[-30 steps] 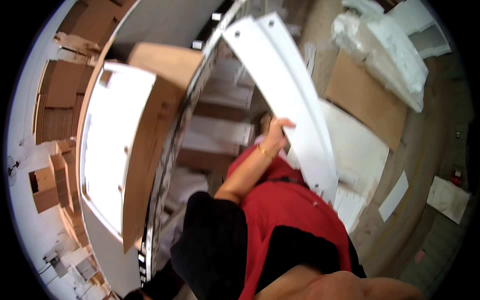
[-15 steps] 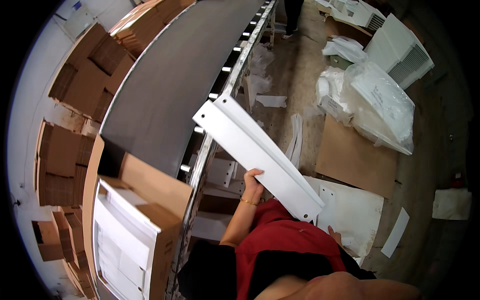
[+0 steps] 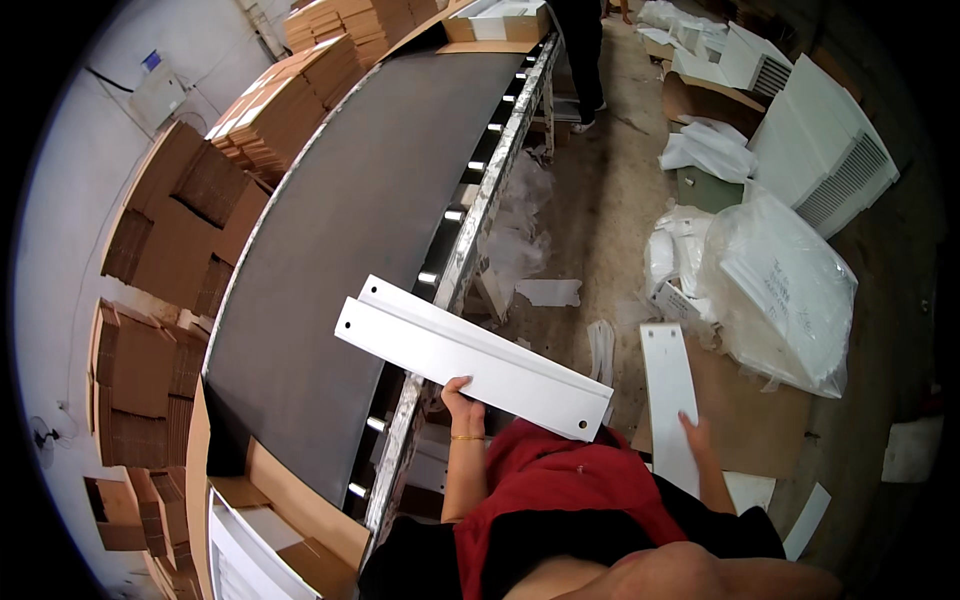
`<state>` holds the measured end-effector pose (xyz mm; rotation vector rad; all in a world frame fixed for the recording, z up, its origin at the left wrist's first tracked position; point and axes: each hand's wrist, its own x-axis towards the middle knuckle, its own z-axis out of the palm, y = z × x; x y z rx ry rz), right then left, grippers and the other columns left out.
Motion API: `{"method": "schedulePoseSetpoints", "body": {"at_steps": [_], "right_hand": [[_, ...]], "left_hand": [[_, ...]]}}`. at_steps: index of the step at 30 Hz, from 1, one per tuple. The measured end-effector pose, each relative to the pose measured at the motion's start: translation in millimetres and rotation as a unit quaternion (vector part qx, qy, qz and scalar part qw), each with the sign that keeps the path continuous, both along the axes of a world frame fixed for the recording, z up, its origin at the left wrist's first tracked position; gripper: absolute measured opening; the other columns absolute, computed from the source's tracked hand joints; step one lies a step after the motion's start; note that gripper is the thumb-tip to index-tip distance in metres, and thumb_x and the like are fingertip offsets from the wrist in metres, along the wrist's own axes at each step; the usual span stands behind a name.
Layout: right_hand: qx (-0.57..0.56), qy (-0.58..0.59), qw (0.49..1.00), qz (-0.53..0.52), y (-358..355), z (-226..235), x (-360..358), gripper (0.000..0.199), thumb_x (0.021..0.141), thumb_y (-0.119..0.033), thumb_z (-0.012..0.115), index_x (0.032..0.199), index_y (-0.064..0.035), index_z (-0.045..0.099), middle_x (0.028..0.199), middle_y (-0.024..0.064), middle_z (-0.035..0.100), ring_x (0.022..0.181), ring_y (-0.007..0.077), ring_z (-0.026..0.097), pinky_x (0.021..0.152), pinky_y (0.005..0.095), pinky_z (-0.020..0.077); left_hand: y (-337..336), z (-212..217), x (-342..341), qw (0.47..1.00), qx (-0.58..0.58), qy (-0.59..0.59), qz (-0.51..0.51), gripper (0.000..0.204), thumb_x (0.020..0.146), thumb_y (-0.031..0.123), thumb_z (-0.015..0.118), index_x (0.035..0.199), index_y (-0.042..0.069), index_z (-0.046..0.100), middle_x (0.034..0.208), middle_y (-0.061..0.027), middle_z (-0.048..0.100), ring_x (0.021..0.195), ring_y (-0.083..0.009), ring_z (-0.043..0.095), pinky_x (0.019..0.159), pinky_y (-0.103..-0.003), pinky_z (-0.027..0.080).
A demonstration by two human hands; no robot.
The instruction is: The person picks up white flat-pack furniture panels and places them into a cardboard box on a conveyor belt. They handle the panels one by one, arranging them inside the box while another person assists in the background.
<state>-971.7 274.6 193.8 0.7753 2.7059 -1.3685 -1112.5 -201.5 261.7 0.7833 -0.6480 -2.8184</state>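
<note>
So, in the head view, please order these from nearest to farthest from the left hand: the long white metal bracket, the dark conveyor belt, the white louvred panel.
1. Long white metal bracket: held by the left hand.
2. Dark conveyor belt: up-left.
3. White louvred panel: far upper right.

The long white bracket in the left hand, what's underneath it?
Under the white bracket held by the left hand are the conveyor's metal side rail and dusty floor. The part of the rail directly behind it is covered.

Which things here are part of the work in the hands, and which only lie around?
In hand:
- long white bracket, held by left hand
- flat white panel, touched by right hand

Lying about:
- cardboard stacks
- bagged white parts
- conveyor belt
</note>
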Motion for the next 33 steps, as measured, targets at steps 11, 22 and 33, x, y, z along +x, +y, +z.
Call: {"method": "schedulePoseSetpoints", "body": {"at_steps": [11,22,33], "right_hand": [[0.000,-0.167,0.980,0.107,14.7,-1.4,-332.1,0.050,0.083,-0.045,0.052,0.103,0.0000,0.060,0.096,0.0132,0.063,0.090,0.0200,0.057,0.082,0.0327,0.0414],[0.063,-0.095,0.993,0.019,35.0,10.2,-403.7,0.056,0.083,-0.047,0.051,0.108,0.0022,0.056,0.099,0.0181,0.060,0.093,0.0273,0.056,0.082,0.0348,0.0417],[0.155,-0.126,0.980,0.023,141.6,46.3,-724.1,0.061,0.078,-0.051,0.055,0.092,0.0085,0.060,0.088,0.0248,0.061,0.085,0.0360,0.059,0.077,0.0376,0.0449]], "left_hand": [[20.3,-21.2,-258.3,0.998,-0.022,-0.049,0.021,0.052,0.051,0.007,0.050,0.103,-0.001,0.053,0.100,-0.0124,0.057,0.096,-0.0324,0.054,0.087,-0.042,0.045],[56.0,-16.8,-484.7,0.997,0.052,-0.057,-0.017,0.058,0.051,0.005,0.050,0.108,-0.003,0.050,0.103,-0.0136,0.055,0.096,-0.0335,0.053,0.088,-0.042,0.045],[144.0,-21.5,-705.1,0.998,0.022,-0.057,0.013,0.049,0.056,0.009,0.051,0.104,-0.002,0.051,0.100,-0.0144,0.056,0.094,-0.0340,0.054,0.086,-0.045,0.046]]}}
